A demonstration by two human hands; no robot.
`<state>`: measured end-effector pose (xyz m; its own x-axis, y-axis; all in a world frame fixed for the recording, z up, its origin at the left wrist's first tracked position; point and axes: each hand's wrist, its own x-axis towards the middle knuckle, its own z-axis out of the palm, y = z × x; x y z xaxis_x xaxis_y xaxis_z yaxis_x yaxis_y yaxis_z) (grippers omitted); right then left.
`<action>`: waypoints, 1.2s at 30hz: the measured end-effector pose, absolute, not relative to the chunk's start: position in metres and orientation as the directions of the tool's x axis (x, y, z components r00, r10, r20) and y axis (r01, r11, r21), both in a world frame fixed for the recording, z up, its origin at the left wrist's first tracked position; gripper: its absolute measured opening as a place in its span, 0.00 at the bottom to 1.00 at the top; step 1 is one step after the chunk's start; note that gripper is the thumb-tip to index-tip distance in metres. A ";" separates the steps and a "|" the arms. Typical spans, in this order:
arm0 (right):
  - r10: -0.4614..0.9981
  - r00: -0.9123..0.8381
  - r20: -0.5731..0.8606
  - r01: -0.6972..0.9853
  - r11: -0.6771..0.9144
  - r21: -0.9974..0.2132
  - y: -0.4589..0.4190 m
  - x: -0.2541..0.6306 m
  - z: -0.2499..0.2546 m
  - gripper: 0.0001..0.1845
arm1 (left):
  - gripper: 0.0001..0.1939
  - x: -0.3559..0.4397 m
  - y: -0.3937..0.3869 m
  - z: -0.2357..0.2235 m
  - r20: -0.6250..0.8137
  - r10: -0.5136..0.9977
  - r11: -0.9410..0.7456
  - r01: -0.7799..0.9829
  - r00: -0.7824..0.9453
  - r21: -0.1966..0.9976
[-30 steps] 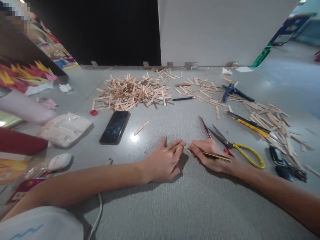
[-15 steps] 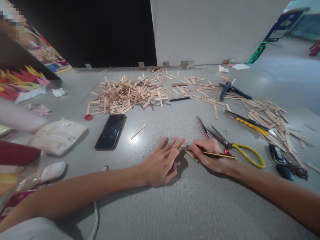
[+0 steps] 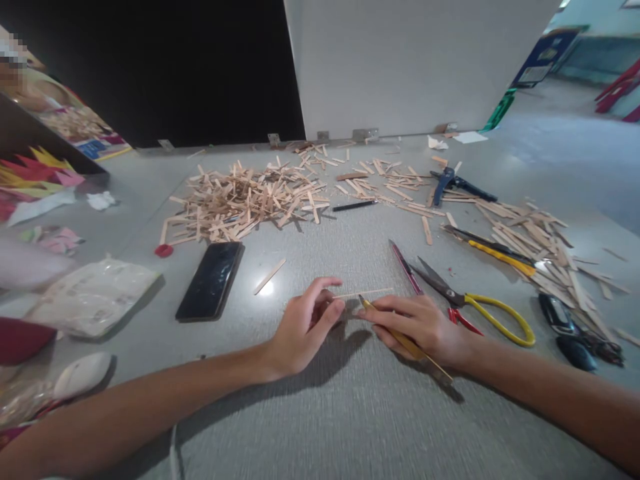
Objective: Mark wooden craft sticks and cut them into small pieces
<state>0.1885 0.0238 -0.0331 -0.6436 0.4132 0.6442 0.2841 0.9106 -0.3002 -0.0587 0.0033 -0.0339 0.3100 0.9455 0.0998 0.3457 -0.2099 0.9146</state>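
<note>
A thin wooden craft stick shows edge-on between my hands, just above the table. My left hand is closed on its left end, thumb and fingers curled together. In my right hand is a slim yellow pencil-like tool, its pointed tip touching or almost touching the stick. The palm and fingers cover part of the tool, so its exact kind is unclear. Close by my right hand lie yellow-handled scissors and a dark red slender tool. One loose craft stick rests beyond my left hand.
A big heap of sticks lies at the back, more sticks at right. Around them are a phone, a yellow-black cutter, dark blue pliers, a black pen, a white mouse and a plastic packet.
My left hand has gone from fingers spread flat to curled round the stick, which is now raised and turned edge-on. The yellow tool has swung so its rear end points down toward me.
</note>
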 end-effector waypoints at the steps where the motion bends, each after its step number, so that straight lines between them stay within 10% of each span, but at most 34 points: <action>1: 0.411 -0.647 0.642 0.281 0.912 -0.300 0.024 0.189 -0.033 0.12 | 0.19 -0.058 0.004 -0.032 0.099 0.940 -0.218 0.354 0.325 0.910; 13: 0.348 -0.664 0.662 0.185 0.934 -0.305 0.027 0.190 -0.033 0.13 | 0.21 -0.056 0.005 -0.031 0.101 0.905 -0.294 0.436 0.412 0.851; 26: 0.925 -0.261 0.278 0.165 0.326 -0.931 0.033 0.186 -0.019 0.11 | 0.24 -0.055 0.010 -0.029 -0.004 0.959 -0.115 0.401 0.282 0.909; 30: 0.973 -0.103 0.209 0.118 0.220 -0.968 0.040 0.187 -0.020 0.18 | 0.22 -0.056 0.011 -0.031 -0.030 0.965 -0.079 0.402 0.260 0.912; 36: 0.829 -0.530 0.180 0.511 0.481 -0.712 0.048 0.202 0.003 0.11 | 0.24 -0.054 0.016 -0.028 -0.089 0.967 -0.038 0.481 0.239 0.876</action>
